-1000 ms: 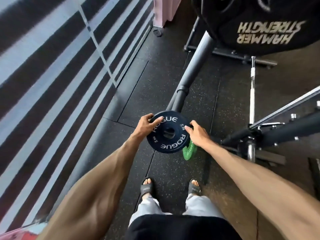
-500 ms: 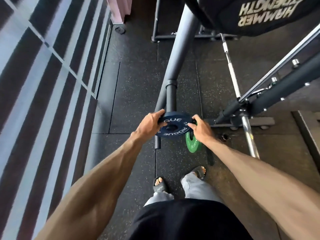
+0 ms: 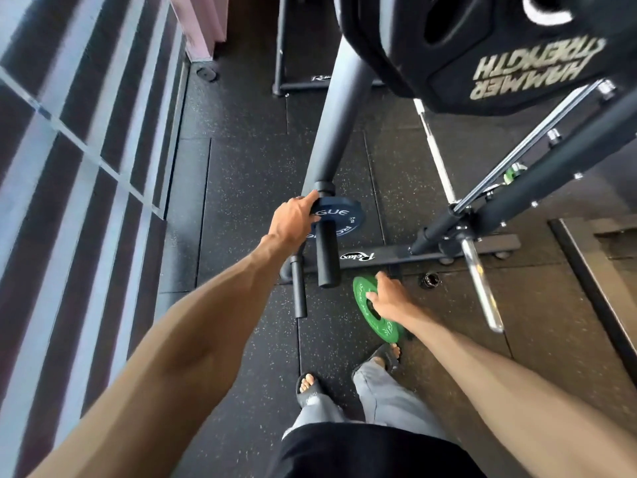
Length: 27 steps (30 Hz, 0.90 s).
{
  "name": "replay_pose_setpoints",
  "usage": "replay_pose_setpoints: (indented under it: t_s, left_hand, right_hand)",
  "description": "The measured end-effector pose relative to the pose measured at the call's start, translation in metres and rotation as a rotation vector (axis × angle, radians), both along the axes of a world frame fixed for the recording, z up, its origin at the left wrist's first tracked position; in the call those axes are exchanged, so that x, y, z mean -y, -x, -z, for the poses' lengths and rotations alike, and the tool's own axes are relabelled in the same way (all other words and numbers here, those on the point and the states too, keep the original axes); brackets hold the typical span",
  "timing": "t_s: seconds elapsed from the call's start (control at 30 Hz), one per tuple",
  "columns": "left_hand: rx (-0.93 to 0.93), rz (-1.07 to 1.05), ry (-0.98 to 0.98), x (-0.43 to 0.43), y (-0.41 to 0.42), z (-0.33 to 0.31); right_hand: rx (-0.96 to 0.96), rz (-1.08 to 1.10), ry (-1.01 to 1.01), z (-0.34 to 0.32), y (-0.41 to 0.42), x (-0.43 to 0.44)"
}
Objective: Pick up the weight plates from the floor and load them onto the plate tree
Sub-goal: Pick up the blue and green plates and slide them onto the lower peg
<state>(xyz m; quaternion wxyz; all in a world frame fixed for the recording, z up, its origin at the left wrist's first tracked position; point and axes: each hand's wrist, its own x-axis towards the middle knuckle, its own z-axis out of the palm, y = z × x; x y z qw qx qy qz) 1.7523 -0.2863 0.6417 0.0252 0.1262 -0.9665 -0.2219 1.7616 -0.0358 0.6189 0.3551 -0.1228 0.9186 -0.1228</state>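
A small dark blue Rogue plate (image 3: 344, 219) is threaded on a black peg (image 3: 327, 257) of the plate tree, pushed up near the peg's collar. My left hand (image 3: 293, 219) grips its left rim. A small green plate (image 3: 370, 310) is held on edge low over the floor by my right hand (image 3: 387, 300), with fingers curled over its top rim and the thumb at its centre hole. A large black Hammer Strength plate (image 3: 510, 53) hangs higher on the tree.
The tree's base bar (image 3: 389, 255) marked Relax lies on the speckled rubber floor. A thinner peg (image 3: 300, 291) sticks out to the left. A chrome bar end (image 3: 481, 284) juts out at right. A striped wall runs along the left. My sandalled feet (image 3: 344, 377) stand below.
The blue plate has slid onto the peg. My right hand has let go of it and dropped away with the green plate. The view has moved closer to the tree.
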Motion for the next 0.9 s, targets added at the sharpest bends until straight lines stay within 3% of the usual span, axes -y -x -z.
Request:
replay_pose_setpoints:
  t_s: [0.33, 0.53, 0.6, 0.7, 0.73, 0.83, 0.9]
  left_hand:
    - [0.045, -0.116, 0.058, 0.020, 0.041, 0.001]
    - [0.004, -0.413, 0.001, 0.011, -0.011, 0.020]
    - [0.184, -0.364, -0.158, 0.008, -0.034, 0.028]
    - [0.833, -0.229, -0.645, -0.001, -0.064, 0.036]
    - [0.942, -0.175, -0.699, -0.003, -0.072, 0.039]
    - [0.971, 0.027, -0.533, -0.007, -0.090, 0.043]
    - [0.946, 0.063, -0.555, -0.009, -0.094, 0.041]
  right_hand:
    - [0.102, -0.380, 0.111, -0.025, -0.007, 0.006]
    - [0.059, -0.425, 0.280, -0.045, -0.009, 0.030]
    - [0.023, -0.420, 0.336, -0.043, -0.006, 0.036]
    - [-0.017, -0.422, 0.366, -0.037, -0.004, 0.041]
    - [-0.029, -0.422, 0.366, -0.035, -0.005, 0.041]
    - [-0.054, -0.415, 0.380, -0.032, -0.005, 0.042]
    - [-0.079, -0.416, 0.400, -0.032, -0.003, 0.044]
